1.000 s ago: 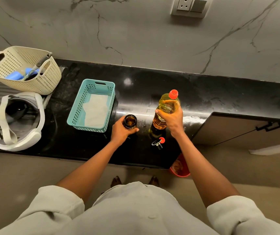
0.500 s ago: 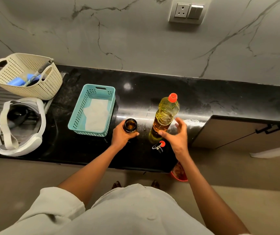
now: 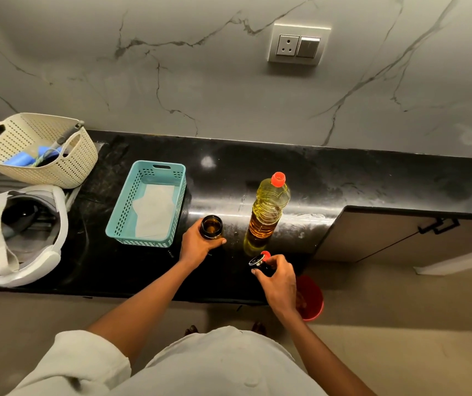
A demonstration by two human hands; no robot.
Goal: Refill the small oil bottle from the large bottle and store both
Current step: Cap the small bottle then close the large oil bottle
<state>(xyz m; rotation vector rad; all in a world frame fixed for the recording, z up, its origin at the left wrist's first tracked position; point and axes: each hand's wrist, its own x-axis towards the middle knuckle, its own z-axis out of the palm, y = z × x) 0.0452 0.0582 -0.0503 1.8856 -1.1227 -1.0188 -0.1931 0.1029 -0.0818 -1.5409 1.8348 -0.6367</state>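
The large oil bottle [image 3: 269, 208], clear with yellow oil and a red cap, stands upright on the black counter [image 3: 343, 178]. Left of it my left hand [image 3: 197, 247] grips the small dark bottle [image 3: 211, 226], which is uncapped and shows amber oil inside. Near the counter's front edge my right hand [image 3: 277, 278] closes on the small bottle's black cap with a red tip [image 3: 259, 260].
A teal basket [image 3: 120, 218] holding a white cloth sits left of the small bottle. Further left are a cream basket [image 3: 66, 167] and a white headset [image 3: 43, 258]. A cabinet door [image 3: 400, 232] stands open at right, and a red bucket [image 3: 313, 298] sits on the floor below.
My right hand let go of the large bottle, moved down toward the counter's front edge and took hold of the small cap. My left hand stayed on the small bottle.
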